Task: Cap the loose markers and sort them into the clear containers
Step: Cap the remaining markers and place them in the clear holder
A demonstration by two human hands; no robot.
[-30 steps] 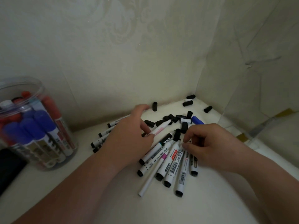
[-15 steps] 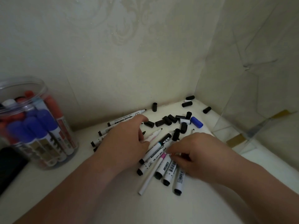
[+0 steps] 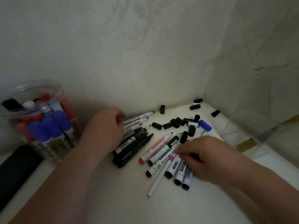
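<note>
Pale tabletop [image 3: 113, 201]; uncapped markers [image 3: 159, 149], loose caps [image 3: 175, 123]

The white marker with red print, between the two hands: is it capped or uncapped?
Uncapped. The white marker shows a bare dark tip at its far end; loose black caps lie beyond it.

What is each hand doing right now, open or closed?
Left hand: fingers curled over the dark markers; grip cannot be told.
Right hand: pinches the white markers.
</note>
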